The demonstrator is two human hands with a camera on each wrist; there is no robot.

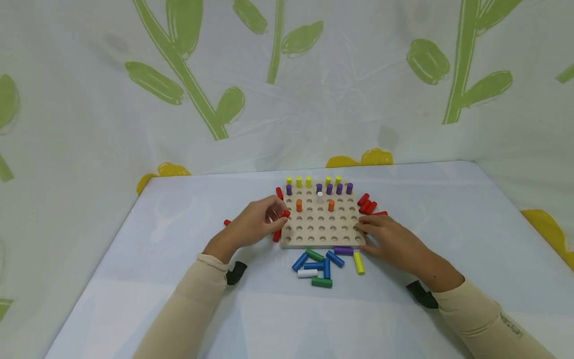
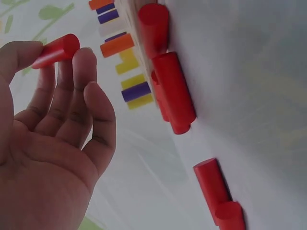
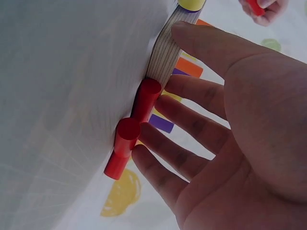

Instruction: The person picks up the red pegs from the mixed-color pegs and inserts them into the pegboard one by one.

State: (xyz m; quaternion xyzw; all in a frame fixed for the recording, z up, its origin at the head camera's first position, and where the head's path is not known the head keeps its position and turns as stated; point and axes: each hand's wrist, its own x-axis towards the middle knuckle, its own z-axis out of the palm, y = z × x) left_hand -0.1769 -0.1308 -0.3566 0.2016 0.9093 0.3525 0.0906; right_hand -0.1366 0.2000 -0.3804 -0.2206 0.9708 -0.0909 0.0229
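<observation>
Left hand (image 1: pixel 255 219) pinches red peg (image 1: pixel 286 213) at left edge of board (image 1: pixel 323 245). Right hand (image 1: pixel 392 244), fingers loosely extended, at right edge. Green pegs (image 1: pixel 322 282): head view only.

Can make out no word, brand, number or sign for certain, finding only a short slanting line of small dark lettering (image 1: pixel 511 325) on the outer side of the beige, long, close-fitting fabric right sleeve (image 1: pixel 486 324), too tiny to read.
</observation>
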